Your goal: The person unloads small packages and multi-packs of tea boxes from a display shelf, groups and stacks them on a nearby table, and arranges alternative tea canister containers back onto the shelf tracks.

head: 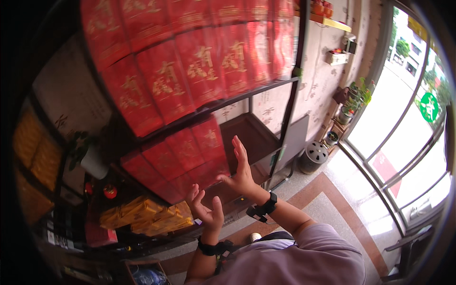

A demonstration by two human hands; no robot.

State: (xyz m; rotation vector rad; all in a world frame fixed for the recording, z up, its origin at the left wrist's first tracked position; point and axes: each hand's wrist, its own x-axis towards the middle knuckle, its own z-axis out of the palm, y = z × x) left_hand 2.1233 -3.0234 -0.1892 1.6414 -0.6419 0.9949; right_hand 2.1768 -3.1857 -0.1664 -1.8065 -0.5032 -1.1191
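Observation:
My left hand (208, 212) is raised before my body, palm turned inward and fingers curled a little apart, with nothing in it. Higher and to the right, my right hand (242, 176) is also empty, its thumb spread from the fingers. Black straps with small devices circle both wrists. Beyond the hands, in the picture, stand red boxes (185, 153) with gold writing on the lower shelf. To their right lies a bare brown shelf board (249, 137). A larger block of similar red boxes (199, 64) fills the shelf above. Neither hand visibly grips a box.
Yellow-wrapped packages (146, 215) lie at lower left, near a potted plant (94, 162). A dark shelf post (290, 114) rises on the right. Past it are a lidded grey bin (315, 156), flowerpots (345, 115) and glass doors (383, 131). An open box (148, 272) sits at the bottom.

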